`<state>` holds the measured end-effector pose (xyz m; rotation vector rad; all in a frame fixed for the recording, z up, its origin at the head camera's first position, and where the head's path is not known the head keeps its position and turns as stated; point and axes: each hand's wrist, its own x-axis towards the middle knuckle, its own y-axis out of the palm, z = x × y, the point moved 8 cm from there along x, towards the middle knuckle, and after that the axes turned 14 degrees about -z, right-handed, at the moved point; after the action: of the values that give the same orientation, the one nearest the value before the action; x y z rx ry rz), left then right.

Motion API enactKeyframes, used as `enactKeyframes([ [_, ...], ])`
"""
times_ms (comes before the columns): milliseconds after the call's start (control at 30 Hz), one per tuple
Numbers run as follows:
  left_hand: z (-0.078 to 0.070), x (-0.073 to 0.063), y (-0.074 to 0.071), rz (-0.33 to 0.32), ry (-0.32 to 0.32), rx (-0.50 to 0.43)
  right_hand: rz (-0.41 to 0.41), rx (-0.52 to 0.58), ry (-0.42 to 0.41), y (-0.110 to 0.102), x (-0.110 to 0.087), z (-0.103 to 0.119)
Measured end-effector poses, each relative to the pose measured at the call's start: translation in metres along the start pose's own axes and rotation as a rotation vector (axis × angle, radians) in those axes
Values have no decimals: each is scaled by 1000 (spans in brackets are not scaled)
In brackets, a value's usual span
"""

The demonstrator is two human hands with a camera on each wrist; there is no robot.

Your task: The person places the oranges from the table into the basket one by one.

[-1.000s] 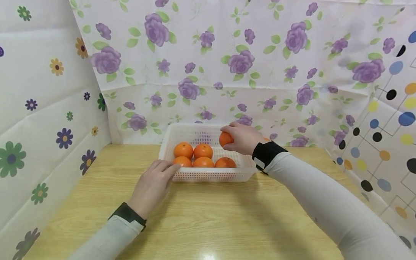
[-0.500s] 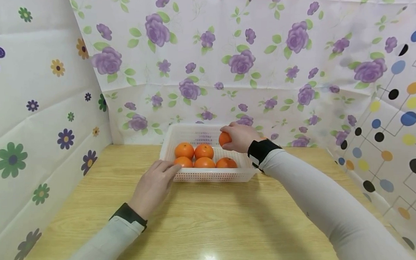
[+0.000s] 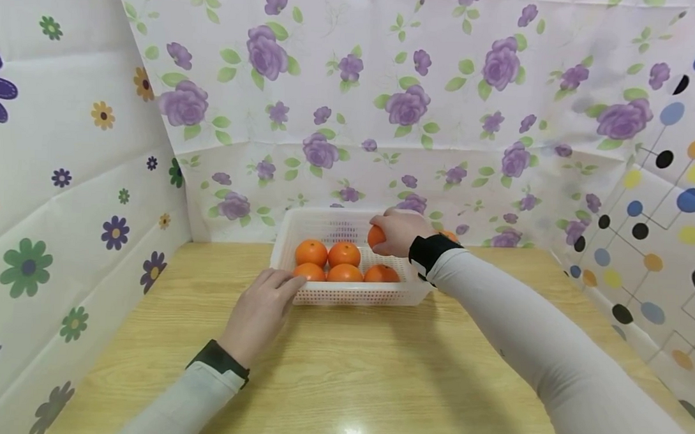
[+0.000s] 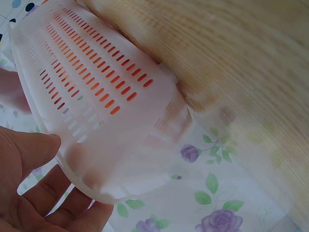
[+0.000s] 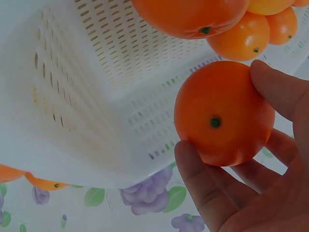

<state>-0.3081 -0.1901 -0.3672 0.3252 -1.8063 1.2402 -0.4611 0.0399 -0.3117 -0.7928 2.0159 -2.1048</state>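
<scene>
A white plastic basket (image 3: 379,297) with slotted walls stands on the wooden table and holds several oranges (image 3: 344,254) in its left and middle part. At the basket's near left corner, my left hand (image 3: 264,310) grips the rim; in the left wrist view the thumb (image 4: 41,147) lies outside the wall, with the fingers behind it showing faintly through. Over the basket's right part, my right hand (image 3: 401,233) holds an orange (image 3: 376,236). In the right wrist view this orange (image 5: 222,113) sits between thumb and fingertips, its green stem spot facing the camera.
More orange fruit (image 3: 449,236) shows beyond the basket's right side, partly hidden by my right wrist. A flowered cloth (image 3: 339,114) hangs right behind the basket. Patterned sheets (image 3: 54,219) flank the wooden table (image 3: 330,370) left and right.
My right hand and forearm have shifted slightly left relative to the basket, the orange still in my fingers. The left hand stays on the rim. The head view has turned a little.
</scene>
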Motion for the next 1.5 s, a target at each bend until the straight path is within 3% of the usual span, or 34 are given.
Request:
enactKeyframes([
  [633, -4, 1, -4, -12, 23, -14, 0, -23, -18, 29, 12, -9],
  [933, -3, 1, -3, -7, 14, -4, 9, 69, -10, 37, 10, -9],
  [1267, -2, 1, -4, -9, 10, -10, 115, 81, 38, 33, 11, -7],
  [1500, -1, 0, -5, -14, 10, -11, 159, 80, 38, 43, 18, -10],
])
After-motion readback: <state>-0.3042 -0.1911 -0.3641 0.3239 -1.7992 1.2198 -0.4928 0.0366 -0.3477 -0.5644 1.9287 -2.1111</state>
